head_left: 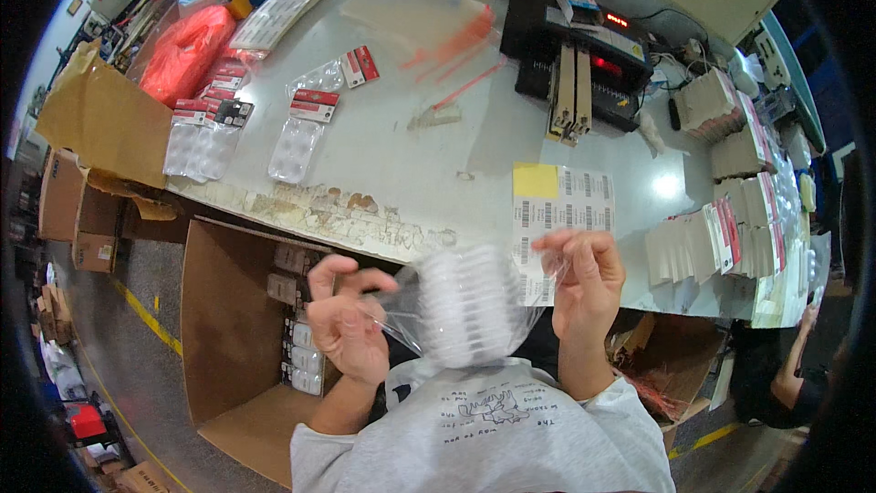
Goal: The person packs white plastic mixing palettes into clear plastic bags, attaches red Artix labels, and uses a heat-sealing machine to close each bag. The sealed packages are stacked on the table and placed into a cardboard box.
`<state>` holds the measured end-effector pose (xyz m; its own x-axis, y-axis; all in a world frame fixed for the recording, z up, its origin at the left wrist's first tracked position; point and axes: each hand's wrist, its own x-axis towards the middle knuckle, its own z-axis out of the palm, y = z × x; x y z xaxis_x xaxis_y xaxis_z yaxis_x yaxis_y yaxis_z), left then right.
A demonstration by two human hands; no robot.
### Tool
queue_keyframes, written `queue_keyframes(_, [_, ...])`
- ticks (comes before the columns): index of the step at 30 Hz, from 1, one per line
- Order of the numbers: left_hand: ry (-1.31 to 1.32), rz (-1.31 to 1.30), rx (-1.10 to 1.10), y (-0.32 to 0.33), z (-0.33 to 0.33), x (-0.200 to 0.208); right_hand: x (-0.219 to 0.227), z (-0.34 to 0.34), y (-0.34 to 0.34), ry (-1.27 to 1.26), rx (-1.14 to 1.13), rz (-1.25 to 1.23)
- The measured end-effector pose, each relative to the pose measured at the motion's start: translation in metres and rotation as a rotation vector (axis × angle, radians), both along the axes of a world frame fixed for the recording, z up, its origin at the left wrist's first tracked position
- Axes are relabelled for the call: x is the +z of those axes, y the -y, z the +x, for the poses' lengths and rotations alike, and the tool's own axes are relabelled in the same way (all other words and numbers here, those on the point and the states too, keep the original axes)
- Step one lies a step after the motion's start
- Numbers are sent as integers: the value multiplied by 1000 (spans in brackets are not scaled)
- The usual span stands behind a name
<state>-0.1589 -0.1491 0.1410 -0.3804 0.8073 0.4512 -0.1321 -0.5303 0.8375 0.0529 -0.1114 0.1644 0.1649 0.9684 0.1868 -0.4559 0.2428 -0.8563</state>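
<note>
A clear plastic bag (465,306) hangs between my hands in front of my chest, over the table's near edge. Inside it sits a stack of whitish, rounded pieces, blurred by motion. My left hand (349,321) pinches the bag's left corner between thumb and finger, its other fingers loosely curled. On the other side, my right hand (586,278) pinches the right corner in the same way. A sheet of barcode labels (589,196) with a yellow patch lies on the table just beyond my right hand.
Clear packs with red cards (301,132) lie on the table's left, near an orange-red bag (187,50). A black machine (584,59) stands at the back right. Stacked cards (703,242) line the right edge. An open carton (233,347) stands below left; another person's arm (798,356) shows far right.
</note>
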Motion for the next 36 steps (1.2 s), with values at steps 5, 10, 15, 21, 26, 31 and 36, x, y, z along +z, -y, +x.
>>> queue_keyframes(5, [-31, -49, 77, 30, 11, -27, -21, 10, 39, 127, -45, -153])
queue_keyframes(10, [224, -334, 112, 43, 13, -53, -56, 7, 55, 28, 7, -484])
queue_keyframes(15, [420, -801, -18, 36, 26, -67, -92, -16, 58, 117, 31, -718])
queue_keyframes(21, [-295, -517, 262, 38, 37, -95, -107, -22, 49, 381, -182, -395])
queue_keyframes(26, [-257, -705, -105, 63, 29, -82, -102, -10, 65, 961, 44, -103])
queue_keyframes(31, [-1225, -150, -42, -8, 16, -12, -111, -37, 55, 668, 392, -195])
queue_keyframes(36, [-1732, 45, -25, -156, 26, -2, -110, -74, 0, 186, 503, -239])
